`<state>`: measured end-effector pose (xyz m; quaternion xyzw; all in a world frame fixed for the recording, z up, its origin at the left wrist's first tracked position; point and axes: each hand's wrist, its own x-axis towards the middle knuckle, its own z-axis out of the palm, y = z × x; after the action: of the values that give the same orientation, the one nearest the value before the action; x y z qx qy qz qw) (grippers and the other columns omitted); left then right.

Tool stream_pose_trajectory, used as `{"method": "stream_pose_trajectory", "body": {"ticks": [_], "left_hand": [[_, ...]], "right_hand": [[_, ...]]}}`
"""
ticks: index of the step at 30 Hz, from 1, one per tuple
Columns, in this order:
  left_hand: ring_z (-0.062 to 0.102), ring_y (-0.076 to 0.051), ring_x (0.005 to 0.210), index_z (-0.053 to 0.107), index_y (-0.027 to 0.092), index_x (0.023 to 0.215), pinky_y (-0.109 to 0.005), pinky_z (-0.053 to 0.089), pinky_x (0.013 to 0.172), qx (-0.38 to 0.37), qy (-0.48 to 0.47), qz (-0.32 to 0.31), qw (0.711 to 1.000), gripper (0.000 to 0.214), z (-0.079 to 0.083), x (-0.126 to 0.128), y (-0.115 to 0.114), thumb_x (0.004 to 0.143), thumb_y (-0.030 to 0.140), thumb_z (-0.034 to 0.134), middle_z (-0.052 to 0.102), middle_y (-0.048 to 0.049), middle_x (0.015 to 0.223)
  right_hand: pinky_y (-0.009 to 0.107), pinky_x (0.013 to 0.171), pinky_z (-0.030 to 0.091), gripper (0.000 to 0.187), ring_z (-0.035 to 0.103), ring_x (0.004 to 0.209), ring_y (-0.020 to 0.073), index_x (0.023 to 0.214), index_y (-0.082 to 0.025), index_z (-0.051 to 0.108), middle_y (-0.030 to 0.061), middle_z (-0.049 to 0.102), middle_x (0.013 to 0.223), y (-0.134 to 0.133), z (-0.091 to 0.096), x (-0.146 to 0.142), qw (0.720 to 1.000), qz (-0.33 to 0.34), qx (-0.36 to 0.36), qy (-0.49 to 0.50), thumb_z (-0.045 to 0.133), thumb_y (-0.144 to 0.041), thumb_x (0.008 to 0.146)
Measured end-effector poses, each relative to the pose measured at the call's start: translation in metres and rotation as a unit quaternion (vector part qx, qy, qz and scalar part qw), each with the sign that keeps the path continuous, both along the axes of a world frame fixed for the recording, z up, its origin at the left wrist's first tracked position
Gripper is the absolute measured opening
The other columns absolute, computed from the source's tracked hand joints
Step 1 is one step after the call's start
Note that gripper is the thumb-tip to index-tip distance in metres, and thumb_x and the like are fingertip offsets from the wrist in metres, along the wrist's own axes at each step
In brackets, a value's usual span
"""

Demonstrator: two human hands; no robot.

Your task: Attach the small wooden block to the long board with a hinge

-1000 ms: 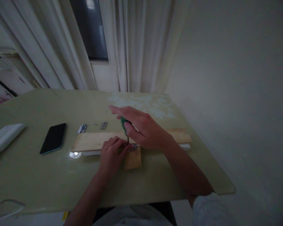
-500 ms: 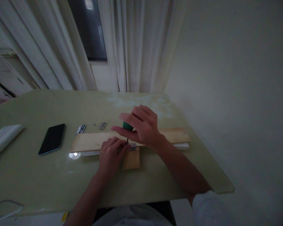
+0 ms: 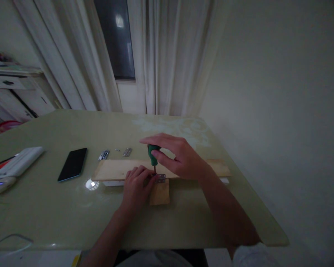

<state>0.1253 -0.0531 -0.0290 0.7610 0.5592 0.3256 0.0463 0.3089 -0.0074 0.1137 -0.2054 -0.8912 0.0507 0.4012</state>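
Note:
My right hand (image 3: 178,157) grips the green handle of a small screwdriver (image 3: 153,154) held upright, tip down on a metal hinge (image 3: 160,178). The hinge lies where a long wooden board (image 3: 111,170) meets a small wooden block (image 3: 159,193). My left hand (image 3: 136,187) rests on the board with fingers curled, fingertips pinched at the hinge beside the screwdriver tip.
On the pale green table (image 3: 58,215) lie a black phone (image 3: 73,164), two spare hinges (image 3: 104,154) (image 3: 127,151) and a small screw behind the board. A white device (image 3: 18,162) sits at the far left, a cable at the front left. Curtains and a window stand behind.
My right hand's fingers have shifted around the green handle, from spread over it to gripping it, as the screwdriver turns in place. My left hand stays at the hinge. The camera tilted slightly.

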Motion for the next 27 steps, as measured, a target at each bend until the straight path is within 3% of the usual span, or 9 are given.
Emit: {"method": "stream_pose_trajectory", "body": {"ticks": [3,5,8,10,13,15,19,24,27], "left_hand": [[0.064,-0.026,0.095,0.075,0.024,0.096,-0.039,0.040,0.084,-0.020,0.002,-0.005,1.000,0.012,0.006,0.001,0.001,0.099,0.032,0.066,0.073,-0.0043,0.095],[0.065,-0.026,0.095,0.075,0.024,0.096,-0.039,0.040,0.083,-0.046,0.007,-0.014,0.999,0.011,0.012,0.001,0.003,0.098,0.031,0.066,0.073,-0.0039,0.095],[0.066,-0.025,0.091,0.075,0.023,0.093,-0.036,0.039,0.077,-0.094,0.019,-0.045,0.994,0.012,0.023,-0.002,0.011,0.098,0.029,0.065,0.073,-0.0038,0.093],[0.066,-0.023,0.086,0.073,0.023,0.088,-0.033,0.039,0.073,-0.124,0.022,-0.073,0.989,0.015,0.028,-0.005,0.017,0.098,0.029,0.064,0.073,-0.0038,0.091],[0.066,-0.021,0.078,0.072,0.023,0.085,-0.031,0.037,0.068,-0.151,0.011,-0.098,0.984,0.015,0.029,-0.010,0.027,0.095,0.032,0.066,0.074,-0.0027,0.085],[0.066,-0.021,0.076,0.073,0.023,0.088,-0.031,0.038,0.067,-0.161,-0.005,-0.110,0.981,0.014,0.028,-0.014,0.030,0.095,0.032,0.065,0.074,-0.0022,0.084],[0.067,-0.021,0.078,0.073,0.023,0.089,-0.030,0.040,0.069,-0.163,-0.013,-0.135,0.977,0.014,0.024,-0.018,0.030,0.094,0.035,0.067,0.074,-0.0026,0.086],[0.065,-0.020,0.078,0.070,0.024,0.085,-0.029,0.037,0.067,-0.161,0.011,-0.115,0.980,0.010,0.031,-0.015,0.027,0.089,0.033,0.070,0.072,-0.0017,0.086],[0.063,-0.019,0.073,0.069,0.023,0.082,-0.028,0.033,0.063,-0.203,0.021,-0.113,0.972,0.017,0.040,-0.014,0.032,0.088,0.039,0.071,0.072,-0.0001,0.080]], "right_hand": [[0.034,0.084,0.051,0.020,0.062,0.085,0.0195,0.103,-0.020,0.076,0.0051,0.068,0.089,0.002,-0.006,-0.001,0.990,-0.096,0.084,0.055,0.065,-0.036,0.100],[0.038,0.087,0.050,0.023,0.062,0.090,0.0228,0.102,-0.018,0.076,0.0085,0.069,0.092,0.002,-0.006,-0.001,0.982,-0.135,0.127,0.044,0.066,-0.039,0.099],[0.038,0.101,0.049,0.032,0.062,0.115,0.0223,0.134,-0.019,0.066,0.0120,0.069,0.127,0.001,0.000,0.001,0.998,-0.041,0.045,-0.032,0.055,-0.029,0.105],[0.034,0.096,0.050,0.030,0.064,0.107,0.0187,0.134,-0.021,0.066,0.0077,0.072,0.118,0.000,0.001,0.000,0.999,-0.001,-0.001,-0.042,0.053,-0.028,0.107],[0.037,0.089,0.050,0.027,0.063,0.090,0.0215,0.105,-0.018,0.074,0.0068,0.070,0.091,0.001,-0.003,-0.002,0.992,-0.117,0.037,0.009,0.064,-0.043,0.101],[0.038,0.095,0.049,0.028,0.064,0.103,0.0235,0.111,-0.017,0.073,0.0101,0.073,0.105,0.001,-0.004,-0.002,0.993,-0.112,0.039,0.004,0.063,-0.041,0.101],[0.031,0.098,0.048,0.033,0.064,0.119,0.0169,0.137,-0.021,0.062,0.0077,0.071,0.130,-0.003,0.007,0.005,0.997,0.013,-0.026,-0.068,0.049,-0.028,0.108],[0.033,0.065,0.040,0.043,0.067,0.077,0.0208,0.100,-0.018,0.072,0.0066,0.076,0.089,0.000,0.031,0.003,0.960,-0.189,0.039,-0.202,0.054,-0.056,0.104],[0.032,0.061,0.036,0.032,0.068,0.083,0.0223,0.107,-0.017,0.071,0.0096,0.078,0.101,0.006,0.054,-0.003,0.932,-0.117,0.066,-0.336,0.066,-0.048,0.099]]}}
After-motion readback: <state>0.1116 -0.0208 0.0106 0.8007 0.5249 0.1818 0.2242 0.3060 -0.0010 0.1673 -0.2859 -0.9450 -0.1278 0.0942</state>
